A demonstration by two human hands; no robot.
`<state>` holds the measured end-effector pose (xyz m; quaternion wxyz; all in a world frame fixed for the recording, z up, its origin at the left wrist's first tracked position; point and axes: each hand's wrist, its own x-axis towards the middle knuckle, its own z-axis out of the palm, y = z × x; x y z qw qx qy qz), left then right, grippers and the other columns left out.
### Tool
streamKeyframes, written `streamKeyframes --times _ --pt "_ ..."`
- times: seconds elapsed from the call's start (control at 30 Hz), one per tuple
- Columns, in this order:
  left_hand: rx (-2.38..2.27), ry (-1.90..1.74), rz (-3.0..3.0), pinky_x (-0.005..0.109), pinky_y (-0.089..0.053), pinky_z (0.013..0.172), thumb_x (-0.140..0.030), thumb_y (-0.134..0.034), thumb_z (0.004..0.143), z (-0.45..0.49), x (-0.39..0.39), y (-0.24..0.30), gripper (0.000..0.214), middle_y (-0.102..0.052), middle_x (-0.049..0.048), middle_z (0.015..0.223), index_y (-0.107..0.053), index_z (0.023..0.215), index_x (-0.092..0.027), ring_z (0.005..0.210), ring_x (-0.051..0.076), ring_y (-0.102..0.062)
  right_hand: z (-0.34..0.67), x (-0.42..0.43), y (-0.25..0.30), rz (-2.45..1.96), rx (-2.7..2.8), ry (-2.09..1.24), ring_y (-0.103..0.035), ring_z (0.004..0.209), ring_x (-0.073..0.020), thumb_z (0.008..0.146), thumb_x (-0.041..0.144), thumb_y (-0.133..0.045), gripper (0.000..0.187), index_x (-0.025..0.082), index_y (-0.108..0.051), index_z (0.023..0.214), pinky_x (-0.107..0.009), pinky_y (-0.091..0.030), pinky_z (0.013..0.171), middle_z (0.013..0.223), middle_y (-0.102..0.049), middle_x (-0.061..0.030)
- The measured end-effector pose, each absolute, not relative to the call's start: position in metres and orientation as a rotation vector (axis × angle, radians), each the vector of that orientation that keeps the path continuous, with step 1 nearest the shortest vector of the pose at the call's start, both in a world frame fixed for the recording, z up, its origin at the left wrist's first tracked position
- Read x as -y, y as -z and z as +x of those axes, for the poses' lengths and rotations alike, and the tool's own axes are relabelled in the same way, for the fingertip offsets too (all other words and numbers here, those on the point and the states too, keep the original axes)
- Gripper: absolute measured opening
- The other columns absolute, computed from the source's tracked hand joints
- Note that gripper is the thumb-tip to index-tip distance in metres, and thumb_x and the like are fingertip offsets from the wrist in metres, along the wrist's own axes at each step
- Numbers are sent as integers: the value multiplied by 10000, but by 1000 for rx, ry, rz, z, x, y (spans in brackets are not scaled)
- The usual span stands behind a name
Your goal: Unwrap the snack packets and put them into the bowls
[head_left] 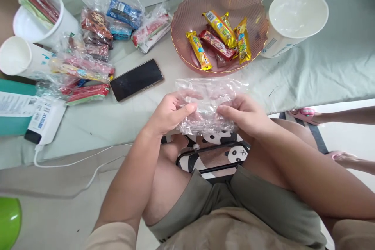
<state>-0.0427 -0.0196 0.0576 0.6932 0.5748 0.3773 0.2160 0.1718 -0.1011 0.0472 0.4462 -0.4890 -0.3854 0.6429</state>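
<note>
A crinkled clear plastic bag (209, 90) spans the gap between my hands at the table's front edge. My left hand (175, 113) is closed on its left side, thumb on top. On the other side my right hand (240, 113) pinches the same bag, the thumb pressed on the film. The fingers beneath are partly hidden by the plastic. Just beyond the bag stands a pink ribbed bowl (187, 11) with a gold rim. Several yellow snack packets (199, 50) and a red packet (216, 44) lie inside it.
A phone (137, 79) lies left of the bowl, near several bagged snacks (96, 27). White paper cups (299, 15) stand right, others left. A white power bank (47, 119) trails a cable over the edge. A panda-print bag (213, 152) sits between my legs. Another person's feet (304, 115) show right.
</note>
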Motion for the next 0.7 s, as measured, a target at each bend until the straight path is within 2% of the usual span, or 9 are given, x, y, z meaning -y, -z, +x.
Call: streamKeyframes --times 0.1,0.2,0.27,0.4,0.47,0.53,0.6,0.7 --pt "-835 -545 1252 241 -482 362 -337 -831 766 -44 18 -56 243 -621 -56 531 -721 947 -218 375 137 -583 170 101 -48 -1221 882 -1482 -480 473 -93 843 395 -783 254 250 -645 999 -242 -390 470 581 -556 72" --pt "-776 -564 1201 257 -466 366 -347 -840 739 -44 15 -57 198 -620 -30 552 -709 811 -216 386 137 -562 172 101 -48 -1152 897 -1372 -461 492 -90 825 386 -788 188 245 -695 908 -253 -372 489 598 -548 56" --pt "-741 -557 1154 280 -492 411 -363 -804 726 -44 12 -59 183 -639 4 604 -717 749 -204 450 150 -588 176 102 -47 -1120 944 -1369 -486 523 -103 835 460 -775 234 235 -727 876 -267 -361 499 645 -587 25" --pt "-713 -567 1128 281 -471 467 -507 -682 803 -48 7 -61 346 -634 53 680 -708 701 -178 553 154 -585 182 105 -46 -1132 1112 -1428 -550 613 -155 894 719 -607 527 215 -760 901 -298 -391 533 723 -631 -35" --pt "-751 -546 1209 243 -439 490 -415 -743 791 -51 8 -60 245 -602 22 706 -686 742 -182 579 123 -547 181 105 -46 -1226 1205 -1446 -532 624 -150 901 720 -616 531 202 -719 842 -295 -393 546 709 -615 -37" --pt "-777 -521 1312 218 -442 531 -245 -800 719 -54 9 -60 175 -589 -5 767 -667 823 -196 634 108 -539 179 103 -47 -1317 1182 -1456 -532 632 -131 851 586 -763 396 211 -637 839 -275 -405 559 737 -628 -16" --pt "-761 -506 1406 216 -463 574 -165 -778 692 -55 11 -60 228 -591 -12 818 -652 877 -206 685 112 -552 178 101 -50 -1329 1041 -1489 -614 717 -142 782 470 -849 394 234 -577 941 -270 -473 623 855 -698 -13" --pt "-708 -490 1546 219 -491 616 -143 -713 721 -56 14 -57 275 -627 7 924 -649 978 -217 750 120 -586 180 97 -55 -1283 959 -1621 -706 905 -191 760 468 -845 520 251 -571 1146 -311 -551 765 1036 -763 -46"
